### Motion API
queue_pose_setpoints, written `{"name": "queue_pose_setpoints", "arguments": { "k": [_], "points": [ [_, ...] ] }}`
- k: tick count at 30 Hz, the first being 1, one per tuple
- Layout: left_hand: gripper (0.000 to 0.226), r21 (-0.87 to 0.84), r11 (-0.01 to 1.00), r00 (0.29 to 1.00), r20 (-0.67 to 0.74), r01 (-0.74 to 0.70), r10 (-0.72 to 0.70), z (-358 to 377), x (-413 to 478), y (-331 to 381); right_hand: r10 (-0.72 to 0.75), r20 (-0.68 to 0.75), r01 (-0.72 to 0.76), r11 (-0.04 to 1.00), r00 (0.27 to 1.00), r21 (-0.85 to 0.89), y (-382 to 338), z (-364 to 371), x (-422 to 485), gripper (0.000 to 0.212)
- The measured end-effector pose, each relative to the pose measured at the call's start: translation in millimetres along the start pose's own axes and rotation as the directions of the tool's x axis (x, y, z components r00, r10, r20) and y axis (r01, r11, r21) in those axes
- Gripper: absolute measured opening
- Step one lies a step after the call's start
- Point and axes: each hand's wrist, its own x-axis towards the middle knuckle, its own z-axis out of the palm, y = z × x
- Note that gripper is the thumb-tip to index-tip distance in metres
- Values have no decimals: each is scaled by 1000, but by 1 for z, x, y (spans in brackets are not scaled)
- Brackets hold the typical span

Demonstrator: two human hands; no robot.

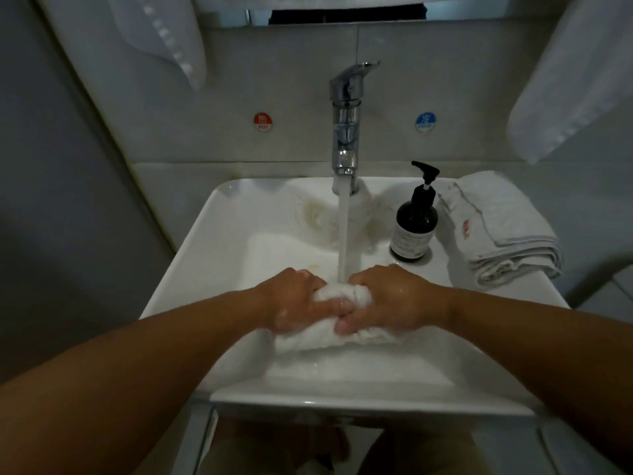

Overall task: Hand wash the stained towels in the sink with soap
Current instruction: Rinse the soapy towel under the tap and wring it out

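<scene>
Both hands, left hand (294, 303) and right hand (387, 298), grip wet towel (342, 334).

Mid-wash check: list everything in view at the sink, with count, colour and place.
sink: one, white, centre
faucet: one, chrome, behind basin, running
wet towel: one, white, bunched under the faucet
crumpled towel: one, white, yellowish stains, back of basin
folded towels: one stack, white, right of sink
soap bottle: one, dark, black pump, sink's right rim
hot sticker: one, red, wall left of faucet
cold sticker: one, blue, wall right of faucet
hanging towels: two, white, top corners
left hand: one, grips wet towel
right hand: one, grips wet towel
</scene>
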Motion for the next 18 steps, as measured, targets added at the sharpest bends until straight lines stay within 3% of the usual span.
{"name": "queue_pose_setpoints", "arguments": {
  "k": [2, 4, 6, 9, 11, 15, 18],
  "points": [
    [62, -44, 998, 999, -16, 43, -43, -7, -2, -4, 82, 81, -87, 995, 993, 56, -1, -7, -7, 68],
    [74, -25, 997, 990, -118, 69, -71, -9, -4, -12, 115, -21, -117, 985, 993, -124, 0, -10, -13, 74],
    [80, -57, 997, 996, -76, 46, -50, -3, -11, -14, 52, -49, -60, 980, 997, -189, 0, -8, -21, 73],
    [96, 102, 995, 999, 38, 5, -9, 17, -22, -11, 8, 124, 31, 951, 992, -307, -7, 3, -30, 103],
    [92, 177, 984, 1000, 4, 15, -16, 23, -19, -7, 16, 86, 19, 916, 996, -401, -8, 10, -23, 115],
    [64, 295, 955, 1000, -3, -22, 24, 24, -3, -3, 7, -17, -15, 876, 1000, -483, -8, 8, -5, 97],
    [52, 53, 992, 989, -98, 115, -110, 21, 4, -1, -2, -83, -41, 863, 997, -504, -11, 6, 1, 79]
  ]
}}
